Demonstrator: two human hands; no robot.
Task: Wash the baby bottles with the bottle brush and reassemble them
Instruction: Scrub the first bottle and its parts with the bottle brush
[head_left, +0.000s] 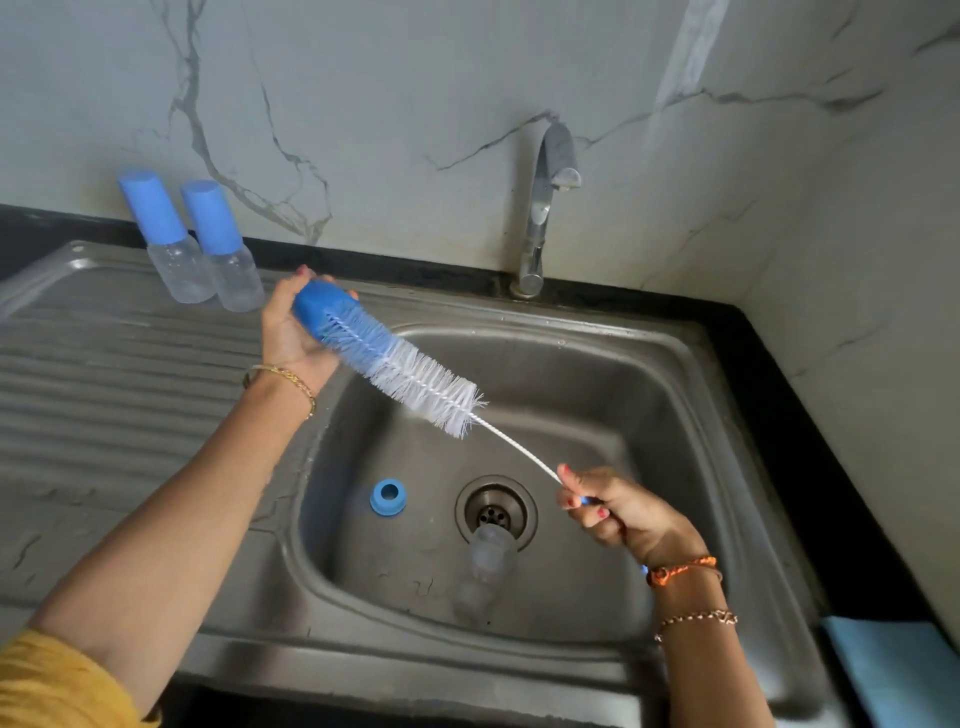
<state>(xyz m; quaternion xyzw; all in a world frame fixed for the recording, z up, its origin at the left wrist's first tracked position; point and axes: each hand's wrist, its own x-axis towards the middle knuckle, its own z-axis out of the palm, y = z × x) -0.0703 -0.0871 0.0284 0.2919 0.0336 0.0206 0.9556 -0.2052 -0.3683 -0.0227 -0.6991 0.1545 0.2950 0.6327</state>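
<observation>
My left grip (291, 332) is curled around blue cap (319, 309), bottle brush (415, 376) bristles pushed inside it. Right grip (613, 512) pinches the brush handle over sink (675, 374). Blue ring (387, 498) and clear bottle (485, 566) lie in the basin; two capped bottles (200, 244) stand on the drainboard.

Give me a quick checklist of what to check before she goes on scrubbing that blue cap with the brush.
1. Blue plastic bottle cap gripped in left hand: ok.
2. Blue-and-white bristle bottle brush partly inside the cap: ok.
3. Right hand holds the brush handle: ok.
4. Water running from the steel tap: not ok, no stream visible.
5. Blue plastic ring and clear bottle waiting in the steel sink: ok.
6. Soap on the bristles: cannot tell.
</observation>
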